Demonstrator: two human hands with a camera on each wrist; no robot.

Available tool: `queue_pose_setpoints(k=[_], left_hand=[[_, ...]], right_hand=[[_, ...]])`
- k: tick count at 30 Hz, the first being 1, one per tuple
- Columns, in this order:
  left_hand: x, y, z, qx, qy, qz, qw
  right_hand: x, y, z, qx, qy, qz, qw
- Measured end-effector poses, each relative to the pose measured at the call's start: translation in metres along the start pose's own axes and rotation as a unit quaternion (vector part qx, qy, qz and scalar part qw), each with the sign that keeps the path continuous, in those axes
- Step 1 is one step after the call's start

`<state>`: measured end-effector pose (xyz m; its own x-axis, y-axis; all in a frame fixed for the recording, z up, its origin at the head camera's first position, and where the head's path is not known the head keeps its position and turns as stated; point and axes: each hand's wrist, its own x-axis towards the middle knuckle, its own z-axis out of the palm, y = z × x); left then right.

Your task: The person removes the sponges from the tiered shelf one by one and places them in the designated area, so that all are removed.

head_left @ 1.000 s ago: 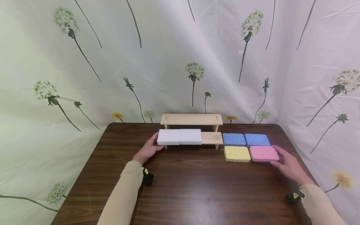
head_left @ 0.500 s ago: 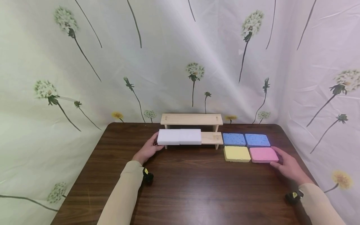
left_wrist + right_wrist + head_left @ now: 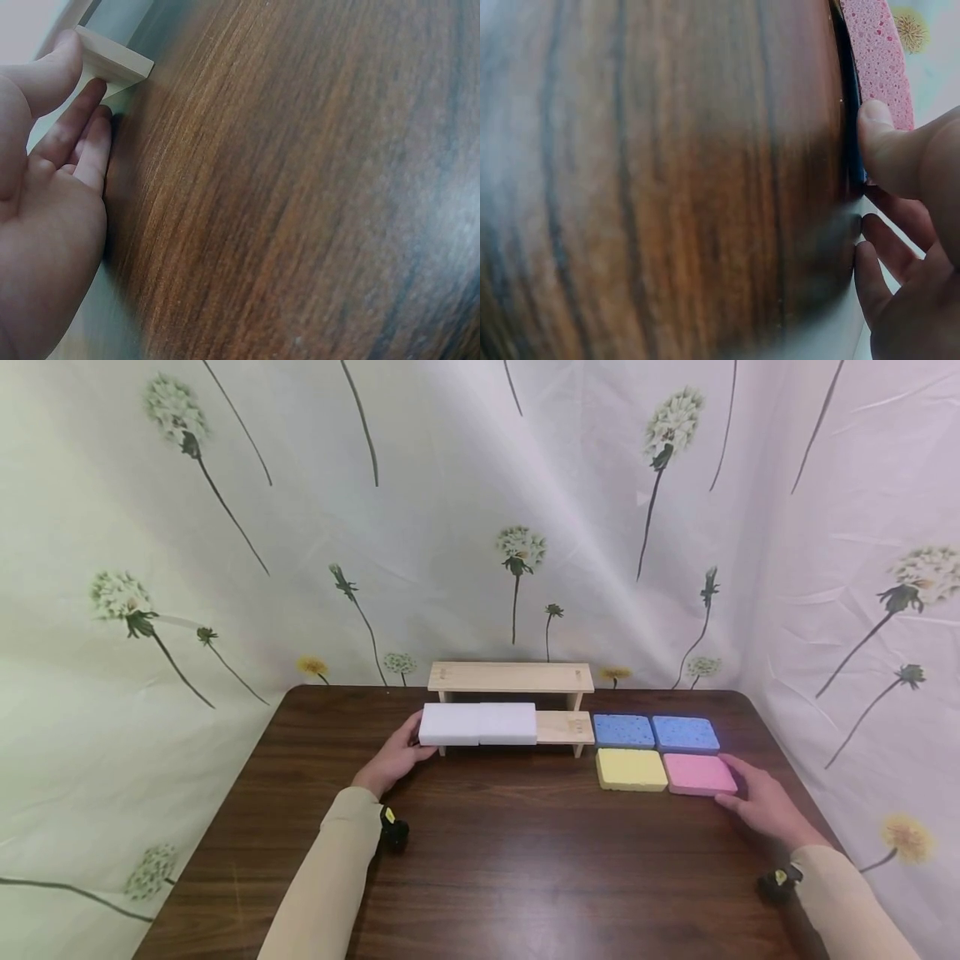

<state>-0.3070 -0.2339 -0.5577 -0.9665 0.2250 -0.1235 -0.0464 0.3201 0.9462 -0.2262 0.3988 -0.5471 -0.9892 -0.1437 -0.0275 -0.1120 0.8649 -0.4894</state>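
In the head view, two white sponges, the left one [image 3: 450, 724] and the right one [image 3: 507, 723], lie end to end on the front wooden stand [image 3: 562, 727]. My left hand [image 3: 393, 758] holds the left sponge's outer end, thumb at the front and forefinger toward the back. On the table at the right, my right hand [image 3: 765, 802] pinches the right end of a pink sponge [image 3: 700, 774] between thumb and forefinger. The right wrist view shows the thumb against the porous pink sponge [image 3: 881, 60], other fingers loosely bent. A yellow sponge [image 3: 632, 769] lies left of the pink one.
Two blue sponges, one nearer the stand [image 3: 624, 732] and one farther right [image 3: 686, 734], lie behind the yellow and pink ones. A taller wooden stand [image 3: 510, 677] is at the back, near a flower-print curtain [image 3: 450, 527]. The dark wood table [image 3: 510, 860] has rounded far corners.
My right hand has shifted slightly left and toward me, and the pink sponge has slid with it, closer to the yellow one. My left hand and the white sponges stay put.
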Motion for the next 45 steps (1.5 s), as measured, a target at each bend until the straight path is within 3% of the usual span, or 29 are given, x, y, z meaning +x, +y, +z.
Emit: queue_pose_setpoints(k=[10,20,34,45], left_hand=[[0.0002,0.0014,-0.0026,0.001,0.004,-0.004,1.0],[0.0028,0.0011,-0.0022,-0.001,0.002,0.02,0.9998],[0.0037,0.001,-0.0006,0.007,0.0,0.013,0.9999],[0.0019,-0.0011,-0.0004,0.008,0.001,0.004,1.0]], right_hand=[[0.0038,-0.0029,0.0013,-0.01,0.003,0.0,1.0],[0.0058,-0.0039,0.0005,-0.007,0.013,-0.012,1.0],[0.0065,-0.0066,-0.0041,-0.004,-0.004,0.007,1.0],[0.0062,-0.0044,-0.0023,-0.002,-0.003,-0.001,1.0]])
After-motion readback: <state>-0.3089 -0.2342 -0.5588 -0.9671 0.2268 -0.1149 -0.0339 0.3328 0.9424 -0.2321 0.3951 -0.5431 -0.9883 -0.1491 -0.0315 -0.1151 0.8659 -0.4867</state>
